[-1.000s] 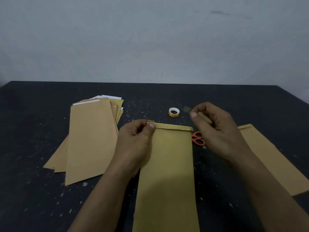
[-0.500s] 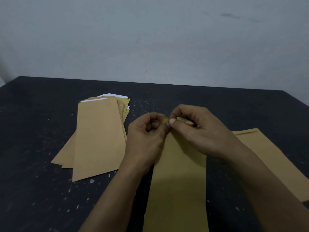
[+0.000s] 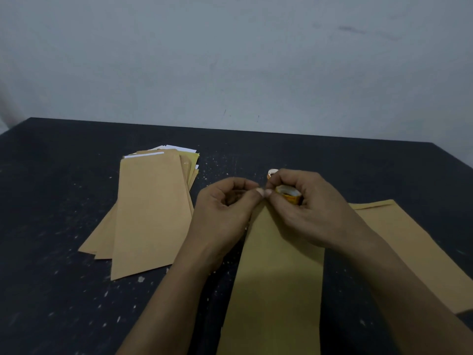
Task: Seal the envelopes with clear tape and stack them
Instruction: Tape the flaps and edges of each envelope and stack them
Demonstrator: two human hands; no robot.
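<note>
Left hand (image 3: 225, 211) pinches the top of a long brown paper envelope (image 3: 276, 278) — thumbs meeting. Right hand (image 3: 309, 213) grips a yellow tape roll (image 3: 288, 195).

Left grip (image 3: 225, 213), right grip (image 3: 307, 208) curled, pinching, thumbtips nearly touching.

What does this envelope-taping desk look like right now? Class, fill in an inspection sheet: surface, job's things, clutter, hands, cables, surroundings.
Surface: black table, flecked with pale specks.
Job's things: centre envelope lies lengthwise before the person; envelope stack to its left; single envelope to its right; tape roll in the right hand.
Clutter: second tape roll peeks out behind the right hand.
Hands: left hand pinches the centre envelope's top edge; right hand grips the tape roll, its fingertips meeting the left's.
Cables: nothing seen.
Surroundings: grey wall, faintly marked, behind the table.
</note>
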